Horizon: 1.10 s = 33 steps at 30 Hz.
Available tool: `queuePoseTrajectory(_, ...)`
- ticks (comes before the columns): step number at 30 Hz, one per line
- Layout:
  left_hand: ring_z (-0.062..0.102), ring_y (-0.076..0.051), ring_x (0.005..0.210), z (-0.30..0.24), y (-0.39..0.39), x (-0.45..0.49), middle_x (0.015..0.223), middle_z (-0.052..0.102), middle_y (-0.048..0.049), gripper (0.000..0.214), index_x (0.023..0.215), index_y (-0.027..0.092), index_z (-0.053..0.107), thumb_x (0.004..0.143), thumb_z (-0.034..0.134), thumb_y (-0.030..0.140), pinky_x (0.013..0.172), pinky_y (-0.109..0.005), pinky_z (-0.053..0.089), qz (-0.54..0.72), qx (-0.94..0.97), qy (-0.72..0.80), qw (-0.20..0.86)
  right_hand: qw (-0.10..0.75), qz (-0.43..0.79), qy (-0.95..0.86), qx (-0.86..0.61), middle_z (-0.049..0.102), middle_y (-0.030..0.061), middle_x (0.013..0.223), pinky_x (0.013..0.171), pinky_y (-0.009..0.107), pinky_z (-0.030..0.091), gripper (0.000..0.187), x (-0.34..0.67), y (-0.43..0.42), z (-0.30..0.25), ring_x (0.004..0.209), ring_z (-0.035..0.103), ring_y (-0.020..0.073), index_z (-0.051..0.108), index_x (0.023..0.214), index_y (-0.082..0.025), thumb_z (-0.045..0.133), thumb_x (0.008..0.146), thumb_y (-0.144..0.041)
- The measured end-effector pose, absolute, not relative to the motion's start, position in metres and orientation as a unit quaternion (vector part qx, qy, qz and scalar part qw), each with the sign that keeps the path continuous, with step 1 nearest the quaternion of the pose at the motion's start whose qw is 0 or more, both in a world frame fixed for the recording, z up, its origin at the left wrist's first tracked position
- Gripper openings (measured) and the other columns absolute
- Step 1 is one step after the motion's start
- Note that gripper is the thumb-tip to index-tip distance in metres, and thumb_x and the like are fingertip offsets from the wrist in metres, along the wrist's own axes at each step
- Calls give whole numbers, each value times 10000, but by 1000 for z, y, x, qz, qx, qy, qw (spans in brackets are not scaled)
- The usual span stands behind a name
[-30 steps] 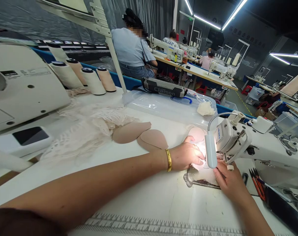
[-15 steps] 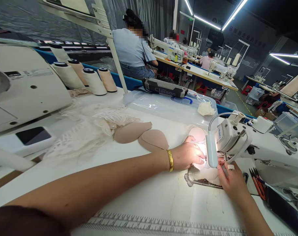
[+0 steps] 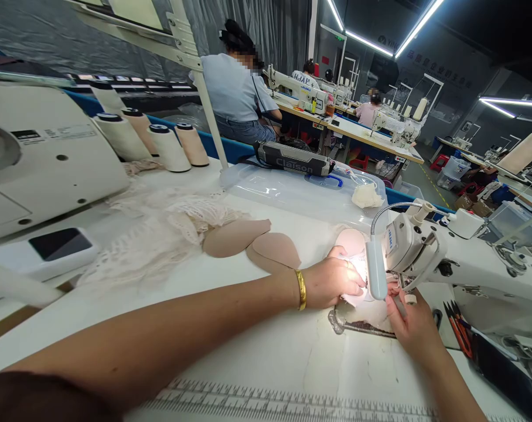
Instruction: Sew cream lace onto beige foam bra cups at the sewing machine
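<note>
A pale pink moulded bra cup (image 3: 350,241) with thin fabric lies under the needle end of a white sewing machine (image 3: 424,246). My left hand (image 3: 336,278), a gold bracelet at its wrist, presses on the cup with bent fingers closed on its fabric. Close to the presser foot, my right hand (image 3: 418,322) has its thumb and fingertips closed at the work. What those fingers pinch is partly hidden by the lit lamp (image 3: 377,269). Beige foam cups (image 3: 275,249) lie left of my left hand, beside a heap of whitish lace (image 3: 160,234).
A long clear ruler (image 3: 248,401) runs along the table's front edge. Red-handled snips (image 3: 459,334) and a black phone (image 3: 503,369) lie right of my right hand. Behind are a plastic lid (image 3: 270,190) and several thread cones (image 3: 169,149). A co-worker (image 3: 237,88) sits beyond.
Both hands stay almost in place at the machine. The pink fabric below my left hand has shifted slightly, and the whole view has moved a little.
</note>
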State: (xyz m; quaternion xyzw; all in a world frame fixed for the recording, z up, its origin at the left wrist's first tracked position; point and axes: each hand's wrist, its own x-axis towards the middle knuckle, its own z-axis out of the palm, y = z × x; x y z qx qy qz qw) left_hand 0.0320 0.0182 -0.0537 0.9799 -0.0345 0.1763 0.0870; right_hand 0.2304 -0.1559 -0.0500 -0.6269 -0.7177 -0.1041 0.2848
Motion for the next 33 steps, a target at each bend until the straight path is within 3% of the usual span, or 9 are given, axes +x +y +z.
queuePoseTrajectory(13,644,-219,1016,-51,15,28,1215,736,3,423,1013,290,730,699,644,21,967,-433,277,185,979,-26,77,288,-117,-721,-620,718,90,981,788,395,568,158,233,-157,-52,939,682,266,609,989,-231,456,1016,-256)
queuePoseTrajectory(20,617,-215,869,-51,6,27,983,753,-24,95,823,214,696,766,730,146,980,-469,256,208,978,-5,-2,280,-96,-723,-624,717,98,973,728,387,563,162,233,-159,-54,898,676,263,600,1077,-216,459,1022,-274)
queuePoseTrajectory(26,583,-191,783,-48,-3,23,879,715,2,35,827,213,671,844,701,215,956,-480,274,222,975,-25,-14,232,-31,-753,-615,683,69,963,724,342,515,214,231,-163,-53,867,644,228,603,1140,-239,413,1040,-250)
queuePoseTrajectory(30,549,-168,692,-45,-13,20,781,674,11,185,739,196,626,890,684,285,906,-474,302,218,975,-36,-25,179,36,-799,-573,613,32,885,693,298,461,228,226,-165,-46,810,590,192,614,1114,-256,421,1017,-185)
queuePoseTrajectory(33,543,-170,670,-43,-20,17,735,639,22,183,741,198,627,889,688,285,882,-470,315,217,974,-49,-40,145,53,-807,-571,581,20,855,683,294,430,240,223,-165,-42,778,551,187,618,1032,-249,418,982,-127)
